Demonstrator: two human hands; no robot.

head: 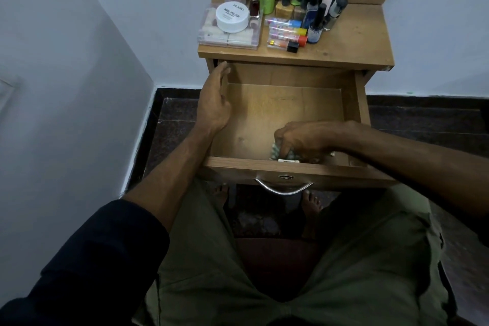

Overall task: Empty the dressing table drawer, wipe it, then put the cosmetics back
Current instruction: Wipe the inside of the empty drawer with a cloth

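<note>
The right hand's [304, 140] fingers [284, 149] curl tight around a pale cloth [276, 152], pressing it to the drawer [264, 114] floor by the front wall. The left hand's [214, 103] fingers [222, 74] lie flat together along the drawer's left wall. Beyond both, cosmetics [291, 21] crowd the counter [357, 40].

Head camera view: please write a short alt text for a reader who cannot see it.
A person's right hand presses a cloth into the front of an open, emptied wooden drawer, while the left hand rests on its left side. Cosmetics stand on the tabletop above.
</note>
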